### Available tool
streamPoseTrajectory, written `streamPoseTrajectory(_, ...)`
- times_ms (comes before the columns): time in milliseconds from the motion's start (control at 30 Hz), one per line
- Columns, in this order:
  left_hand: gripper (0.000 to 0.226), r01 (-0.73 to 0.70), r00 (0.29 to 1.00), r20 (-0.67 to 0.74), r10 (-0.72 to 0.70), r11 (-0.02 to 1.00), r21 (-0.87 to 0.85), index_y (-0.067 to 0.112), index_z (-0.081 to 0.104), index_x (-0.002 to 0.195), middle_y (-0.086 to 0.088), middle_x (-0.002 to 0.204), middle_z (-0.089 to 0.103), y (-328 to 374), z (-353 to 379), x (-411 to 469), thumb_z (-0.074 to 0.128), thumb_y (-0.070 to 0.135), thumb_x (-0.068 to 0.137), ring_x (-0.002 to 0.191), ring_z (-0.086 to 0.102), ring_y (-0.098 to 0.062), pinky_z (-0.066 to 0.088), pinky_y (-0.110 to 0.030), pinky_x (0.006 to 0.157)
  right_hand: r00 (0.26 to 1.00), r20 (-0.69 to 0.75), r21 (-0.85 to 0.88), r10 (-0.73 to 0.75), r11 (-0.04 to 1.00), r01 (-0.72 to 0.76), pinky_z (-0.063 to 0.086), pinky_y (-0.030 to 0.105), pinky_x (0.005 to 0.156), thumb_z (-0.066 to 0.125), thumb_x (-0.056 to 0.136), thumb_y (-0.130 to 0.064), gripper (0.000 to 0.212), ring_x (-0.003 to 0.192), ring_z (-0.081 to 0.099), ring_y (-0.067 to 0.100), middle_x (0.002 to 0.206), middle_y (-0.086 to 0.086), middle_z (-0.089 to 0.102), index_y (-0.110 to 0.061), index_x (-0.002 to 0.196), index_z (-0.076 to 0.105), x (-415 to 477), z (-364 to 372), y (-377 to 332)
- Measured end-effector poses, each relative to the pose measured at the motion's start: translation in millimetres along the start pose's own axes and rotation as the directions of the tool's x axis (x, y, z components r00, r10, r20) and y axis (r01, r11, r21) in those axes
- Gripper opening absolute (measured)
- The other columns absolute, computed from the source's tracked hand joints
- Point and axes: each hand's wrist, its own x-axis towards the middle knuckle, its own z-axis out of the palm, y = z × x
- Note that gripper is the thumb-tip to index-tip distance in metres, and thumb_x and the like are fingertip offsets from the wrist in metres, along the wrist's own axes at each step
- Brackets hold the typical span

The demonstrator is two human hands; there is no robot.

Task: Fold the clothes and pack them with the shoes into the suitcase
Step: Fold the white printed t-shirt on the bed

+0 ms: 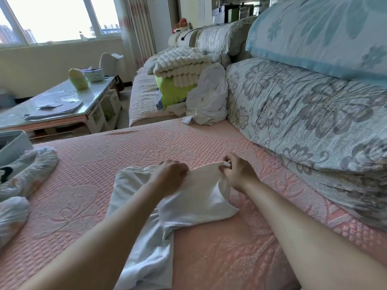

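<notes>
White garment (188,197) lies on the pink bed cover (83,185), its far edge pinched by the left hand (169,174) and right hand (238,172). Fabric appears light, limp, non-slippery; grasp at corners or hems, since unsupported spans will sag.

Left arm (117,227): bare, reaching in from the lower left, stretched forward and toward the middle.
Left hand (170,176): back up, fingers curled under, gripping the top edge of the cloth (201,197).
Right arm (303,218): bare, coming in from the lower right, angled inward.
Right hand (239,173): back toward the camera, fingers curled, pinching the same edge at its corner.
Hands: near each other but apart, about level, the edge held between them.
</notes>
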Motion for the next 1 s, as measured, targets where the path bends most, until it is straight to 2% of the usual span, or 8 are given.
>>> streamPoseTrajectory(133, 0.029, 0.120, 0.972, -0.192, -0.132, 0.990, -0.073, 0.027, 0.066, 0.116, 0.000, 0.120, 0.061, 15.0, 13.6, 10.2, 0.053, 0.012, 0.095, 0.117, 0.050, -0.025, 0.041, -0.036, 0.090, 0.992, -0.123, -0.250, 0.001, 0.968, -0.032, 0.041, 0.039, 0.094, 0.058, 0.096, -0.034, 0.022, 0.104, 0.061, 0.028, 0.106, 0.002, 0.066, -0.023, 0.114, 0.051, 0.9, -0.5, 15.0)
streamPoseTrajectory(300, 0.036, -0.006, 0.999, 0.037, 0.007, 0.999, -0.040, 0.028, 0.052, 0.136, 0.001, 0.143, 0.047, 47.7, 27.7, -8.5, 0.045, 0.031, 0.101, 0.130, 0.040, -0.023, 0.036, -0.039, 0.106, 0.947, -0.159, -0.361, -0.279, 0.909, 0.207, 0.041, 0.039, 0.095, 0.057, 0.090, -0.013, 0.036, 0.115, 0.052, 0.029, 0.124, 0.008, 0.056, -0.021, 0.125, 0.059, -1.9, -1.8, 9.4)
streamPoseTrajectory(433, 0.052, -0.012, 0.975, 0.221, 0.017, 1.000, -0.025, 0.030, 0.028, 0.153, 0.002, 0.161, 0.023, 66.8, 37.8, -30.4, 0.034, 0.044, 0.103, 0.149, 0.015, -0.021, 0.018, -0.041, 0.119, 0.947, 0.246, -0.326, -0.207, 0.903, 0.282, 0.041, 0.035, 0.102, 0.057, 0.095, -0.027, 0.033, 0.124, 0.055, 0.024, 0.133, 0.001, 0.062, -0.029, 0.127, 0.065, -6.1, 0.0, 9.4)
streamPoseTrajectory(533, 0.044, -0.137, 0.990, -0.057, 0.129, 0.979, -0.154, 0.030, 0.053, 0.131, 0.006, 0.133, 0.050, 88.4, 26.6, -44.0, 0.039, 0.050, 0.095, 0.126, 0.043, -0.017, 0.041, -0.039, 0.103, 0.950, 0.300, -0.330, -0.081, 0.926, 0.183, 0.041, 0.034, 0.105, 0.056, 0.097, -0.035, 0.039, 0.127, 0.054, 0.024, 0.137, -0.001, 0.061, -0.033, 0.136, 0.058, -4.9, 1.0, 21.2)
streamPoseTrajectory(667, 0.048, -0.353, 0.934, 0.004, 0.357, 0.925, -0.139, 0.035, 0.056, 0.125, 0.003, 0.129, 0.049, 116.6, 24.5, -62.0, 0.060, 0.057, 0.083, 0.120, 0.043, -0.016, 0.050, -0.036, 0.084, 0.982, 0.190, -0.383, -0.019, 0.919, 0.092, 0.036, 0.039, 0.112, 0.057, 0.096, -0.043, 0.058, 0.137, 0.044, 0.029, 0.150, 0.005, 0.049, -0.026, 0.150, 0.043, -2.9, -8.2, 22.5)
streamPoseTrajectory(767, 0.026, -0.329, 0.932, 0.055, 0.360, 0.898, -0.293, 0.024, 0.069, 0.108, -0.001, 0.121, 0.053, 116.1, 34.8, -55.9, 0.061, 0.037, 0.087, 0.110, 0.053, -0.020, 0.053, -0.040, 0.084, 0.979, 0.190, -0.411, 0.076, 0.912, 0.009, 0.035, 0.039, 0.107, 0.059, 0.093, -0.050, 0.056, 0.134, 0.045, 0.030, 0.143, 0.007, 0.055, -0.022, 0.141, 0.052, -2.7, -9.0, 18.8)
streamPoseTrajectory(900, 0.018, -0.231, 0.973, -0.079, 0.217, 0.937, -0.262, 0.015, 0.077, 0.094, -0.004, 0.100, 0.062, 100.8, 27.9, -51.5, 0.067, 0.003, 0.085, 0.080, 0.060, -0.018, 0.042, -0.017, 0.073, 0.972, 0.141, -0.381, 0.187, 0.917, -0.121, 0.041, 0.036, 0.097, 0.053, 0.093, -0.048, 0.040, 0.119, 0.057, 0.030, 0.124, 0.008, 0.065, -0.019, 0.118, 0.065, -0.7, -7.3, 8.0)
streamPoseTrajectory(1000, 0.016, -0.074, 0.982, -0.189, 0.009, 0.938, -0.340, 0.020, 0.076, 0.089, 0.004, 0.093, 0.062, 83.5, 3.4, -61.3, 0.064, 0.010, 0.085, 0.075, 0.058, -0.014, 0.038, -0.014, 0.066, 0.979, 0.130, -0.149, 0.160, 0.979, -0.140, 0.044, 0.031, 0.075, 0.046, 0.096, -0.038, 0.026, 0.092, 0.063, 0.028, 0.098, 0.008, 0.065, -0.017, 0.087, 0.059, -4.4, -8.9, -13.3)
